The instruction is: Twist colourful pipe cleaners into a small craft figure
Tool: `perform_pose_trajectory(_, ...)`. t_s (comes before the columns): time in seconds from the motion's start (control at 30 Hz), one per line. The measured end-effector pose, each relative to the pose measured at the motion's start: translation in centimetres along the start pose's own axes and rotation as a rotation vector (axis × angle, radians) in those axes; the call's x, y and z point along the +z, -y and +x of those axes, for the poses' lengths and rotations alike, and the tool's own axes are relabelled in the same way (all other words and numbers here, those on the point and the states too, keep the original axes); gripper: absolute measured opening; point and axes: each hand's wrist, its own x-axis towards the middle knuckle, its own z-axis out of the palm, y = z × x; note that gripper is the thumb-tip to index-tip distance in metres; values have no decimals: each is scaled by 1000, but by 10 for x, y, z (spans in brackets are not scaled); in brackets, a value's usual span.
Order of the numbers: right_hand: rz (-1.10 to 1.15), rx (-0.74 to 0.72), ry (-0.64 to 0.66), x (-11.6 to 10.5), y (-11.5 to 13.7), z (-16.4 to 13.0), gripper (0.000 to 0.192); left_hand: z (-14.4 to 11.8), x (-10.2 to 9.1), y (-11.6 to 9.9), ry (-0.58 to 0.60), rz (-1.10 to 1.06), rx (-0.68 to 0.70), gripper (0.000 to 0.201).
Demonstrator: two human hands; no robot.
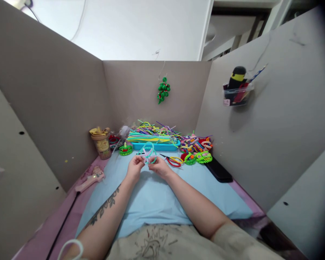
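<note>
Between both hands, above the blue cloth (157, 202), are looped pipe cleaners (149, 145) in mint green and pale purple. My left hand (135, 167) pinches their left side with fingers closed. On the right side, my right hand (160, 167) grips the same pipe cleaners between thumb and fingers. Just beyond the hands stands a blue tray (157, 147) heaped with pipe cleaners in yellow, mint, purple and other colours. Red-handled scissors (173, 162) lie right of my right hand, beside a yellow-handled tool (178, 159).
A pink glue gun (90, 181) with a black cord lies left. Behind it stands a brown cup (101, 144). Green fuzzy pieces (125, 149) sit by the tray, with a colourful pile (196, 143) and a black flat case (219, 169) at right. Grey panels (135, 94) enclose the table.
</note>
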Motion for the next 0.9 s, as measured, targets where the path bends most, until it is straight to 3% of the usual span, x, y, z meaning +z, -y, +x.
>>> perform_pose_trajectory(0.3,114,61,90,-1,3,-2,31,2,-1,3,14,41,53,20)
perform_pose_trajectory(0.9,195,99,82,-10,-2,5,29,6,-9,-1,2,17,12,23)
